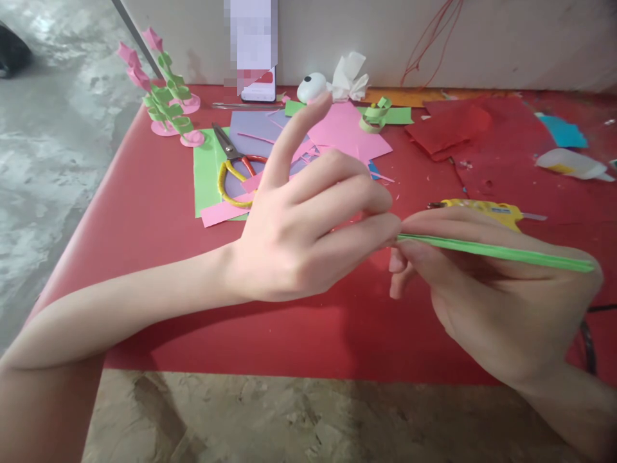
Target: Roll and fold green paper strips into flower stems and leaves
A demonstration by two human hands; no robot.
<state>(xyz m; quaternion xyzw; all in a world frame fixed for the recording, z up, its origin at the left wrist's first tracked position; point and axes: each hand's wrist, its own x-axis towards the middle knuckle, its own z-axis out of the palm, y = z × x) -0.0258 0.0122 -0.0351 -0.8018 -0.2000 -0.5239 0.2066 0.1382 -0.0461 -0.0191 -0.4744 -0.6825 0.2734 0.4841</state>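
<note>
A narrow green paper strip (496, 251), seemingly folded in layers, runs across my right hand (501, 289), which pinches it near its left end between thumb and finger. My left hand (318, 225) meets that end with its fingers bent together and the little finger raised; its thumb is hidden. Both hands are held above the red table. Just behind my right hand lies a yellow glue gun (501, 211), partly covered by the fingers. Beyond my left wrist are scissors (234, 164) with red and yellow handles, resting on coloured paper.
Pink paper flowers (166, 106) with green stems stand at the back left. A phone (258, 51) leans on the wall. Pink paper (347, 128), a green curled paper piece (377, 116), crumpled red paper (448, 128) and a whitish bottle (569, 164) lie along the back.
</note>
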